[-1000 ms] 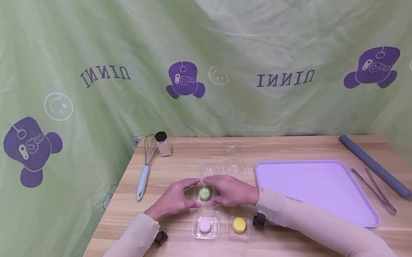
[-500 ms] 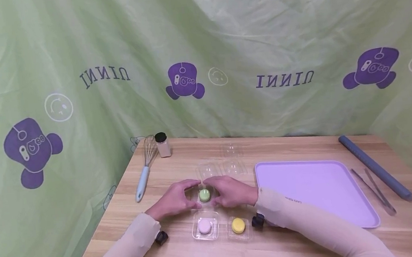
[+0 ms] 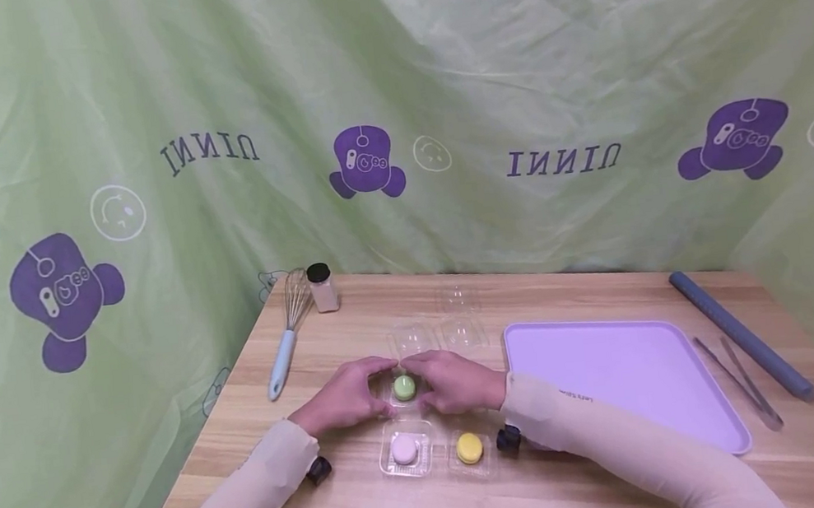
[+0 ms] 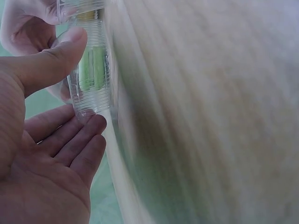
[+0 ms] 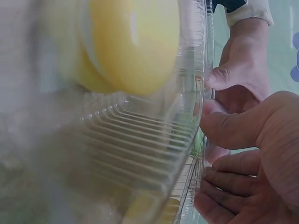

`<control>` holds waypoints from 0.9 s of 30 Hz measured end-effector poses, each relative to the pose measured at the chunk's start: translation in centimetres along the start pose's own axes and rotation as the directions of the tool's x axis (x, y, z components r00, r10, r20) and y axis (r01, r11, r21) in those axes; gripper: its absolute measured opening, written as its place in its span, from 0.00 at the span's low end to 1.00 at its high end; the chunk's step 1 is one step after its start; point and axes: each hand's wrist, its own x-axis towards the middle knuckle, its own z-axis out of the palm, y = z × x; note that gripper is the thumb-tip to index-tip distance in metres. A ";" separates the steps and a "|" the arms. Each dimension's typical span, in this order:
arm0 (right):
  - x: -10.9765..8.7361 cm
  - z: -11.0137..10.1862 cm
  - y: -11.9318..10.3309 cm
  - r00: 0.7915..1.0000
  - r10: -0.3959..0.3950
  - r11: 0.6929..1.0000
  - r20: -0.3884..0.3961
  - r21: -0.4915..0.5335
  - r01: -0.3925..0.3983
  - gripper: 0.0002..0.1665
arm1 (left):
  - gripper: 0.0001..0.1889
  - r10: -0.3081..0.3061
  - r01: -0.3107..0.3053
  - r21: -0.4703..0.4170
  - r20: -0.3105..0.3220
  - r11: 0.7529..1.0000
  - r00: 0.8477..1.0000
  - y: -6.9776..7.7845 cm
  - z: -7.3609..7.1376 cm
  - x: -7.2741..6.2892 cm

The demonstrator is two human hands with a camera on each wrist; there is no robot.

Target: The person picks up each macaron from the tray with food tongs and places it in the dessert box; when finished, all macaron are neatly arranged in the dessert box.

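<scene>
A green macaron's (image 3: 404,388) clear tray (image 4: 88,101) is gripped by left hand (image 3: 347,394) and right hand (image 3: 458,381) left of the desk's (image 3: 589,496) middle, pink (image 3: 404,449) and yellow macarons (image 3: 470,448) already trayed, clear lids (image 3: 413,338) apparently left unfitted toward the far edge.

Room runs between hands (image 3: 340,396) (image 3: 458,381) and whisk (image 3: 286,341) (on the left); two clear boxes (image 3: 425,464) (image 3: 491,467) block the near side.

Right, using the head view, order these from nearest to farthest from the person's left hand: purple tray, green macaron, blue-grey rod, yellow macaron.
1. Green macaron: just right of the left hand.
2. Yellow macaron: right, towards the person.
3. Purple tray: right of both macarons.
4. Blue-grey rod: past the tray.
</scene>
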 end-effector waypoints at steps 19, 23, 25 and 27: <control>-0.1 -0.1 -0.4 0.999 0.030 0.998 -0.017 0.051 -0.029 0.42 | 0.44 0.046 -0.046 -0.011 0.007 0.999 0.999 -0.3 0.0 -0.3; -0.1 -0.2 -0.2 0.999 0.006 0.998 -0.047 0.068 -0.003 0.40 | 0.45 0.045 -0.045 -0.011 0.005 0.999 0.999 -0.2 0.0 -0.4; -0.2 -0.3 -0.2 0.999 0.007 0.996 -0.053 0.089 -0.002 0.39 | 0.46 0.041 -0.041 -0.015 0.008 0.999 0.999 -0.1 0.0 -0.4; -0.2 -0.6 -0.2 0.998 0.023 0.994 -0.058 0.105 -0.017 0.40 | 0.47 0.034 -0.034 -0.026 0.012 0.999 0.999 0.0 -0.2 -0.4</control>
